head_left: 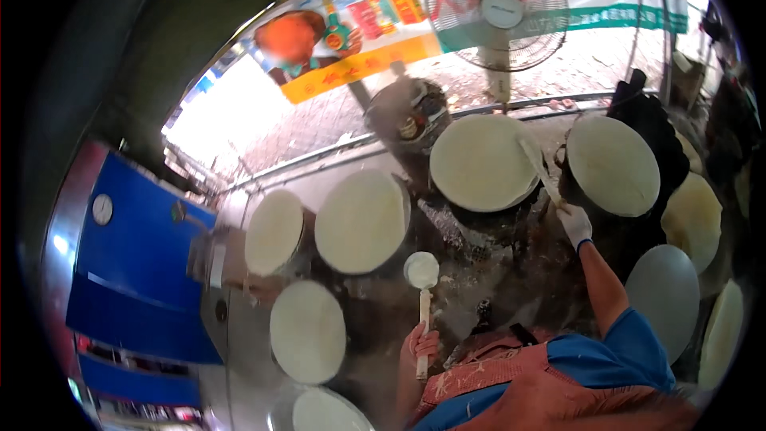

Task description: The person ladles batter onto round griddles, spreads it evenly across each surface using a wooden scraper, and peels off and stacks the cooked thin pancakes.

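Note:
My left hand (pixel 420 343), bare, is closed around the handle of a ladle (pixel 424 303), whose round bowl at the far end looks full of pale batter. My right hand (pixel 574 226), in a white glove, grips a long pale spatula (pixel 544 172). Its blade lies over the right side of a pale, round pancake (pixel 481 164) that covers a round griddle ahead of me. Just right of that hand, another griddle bears a second pancake (pixel 613 166). Steam or haze blurs some edges.
More batter-covered griddles curve round my left, including one with a pancake (pixel 361 222) and a nearer pancake (pixel 308 332). A bare grey griddle (pixel 664 302) is at right, beside browned flatbread (pixel 692 219). Behind stand a bucket (pixel 408 116) and a fan (pixel 501 9). Blue cabinet (pixel 136 255) at left.

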The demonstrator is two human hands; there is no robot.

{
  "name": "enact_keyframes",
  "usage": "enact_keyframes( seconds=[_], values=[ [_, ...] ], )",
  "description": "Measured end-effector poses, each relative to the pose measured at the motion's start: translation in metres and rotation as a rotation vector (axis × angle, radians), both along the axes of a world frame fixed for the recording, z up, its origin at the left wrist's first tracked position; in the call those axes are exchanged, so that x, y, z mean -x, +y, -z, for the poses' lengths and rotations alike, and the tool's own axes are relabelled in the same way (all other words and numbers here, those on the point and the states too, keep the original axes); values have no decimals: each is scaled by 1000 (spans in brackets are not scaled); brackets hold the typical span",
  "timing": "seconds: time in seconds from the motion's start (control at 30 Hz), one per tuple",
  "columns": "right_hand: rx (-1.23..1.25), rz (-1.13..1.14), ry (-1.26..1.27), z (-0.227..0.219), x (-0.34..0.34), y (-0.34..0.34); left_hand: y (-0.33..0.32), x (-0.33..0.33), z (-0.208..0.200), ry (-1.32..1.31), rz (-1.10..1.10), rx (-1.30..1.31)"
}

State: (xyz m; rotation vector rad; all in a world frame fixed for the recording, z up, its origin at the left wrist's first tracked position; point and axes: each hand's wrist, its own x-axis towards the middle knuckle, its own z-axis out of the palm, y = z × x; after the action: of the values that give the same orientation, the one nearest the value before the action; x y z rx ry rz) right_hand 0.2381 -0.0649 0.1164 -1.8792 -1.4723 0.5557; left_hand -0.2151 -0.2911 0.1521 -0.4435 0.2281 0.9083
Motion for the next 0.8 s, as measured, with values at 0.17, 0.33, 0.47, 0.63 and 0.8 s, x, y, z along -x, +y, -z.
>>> enact_keyframes(
  seconds=[0.17,0.33,0.47,0.63,0.8],
  values=[
    [-12,-416,741,23,71,-71,-110,-40,-46,887,-269,402],
    [443,-865,133,31,158,-164,-273,-4,8,-198,-588,8],
    [499,-1110,297,32,275,-215,-409,6,19,195,-894,-220],
    [85,-1410,-296,-32,453,-311,-529,81,-1,1038,-1005,112],
    [-133,-1595,-853,-2,592,-430,-595,218,133,918,-826,355]
  ],
)
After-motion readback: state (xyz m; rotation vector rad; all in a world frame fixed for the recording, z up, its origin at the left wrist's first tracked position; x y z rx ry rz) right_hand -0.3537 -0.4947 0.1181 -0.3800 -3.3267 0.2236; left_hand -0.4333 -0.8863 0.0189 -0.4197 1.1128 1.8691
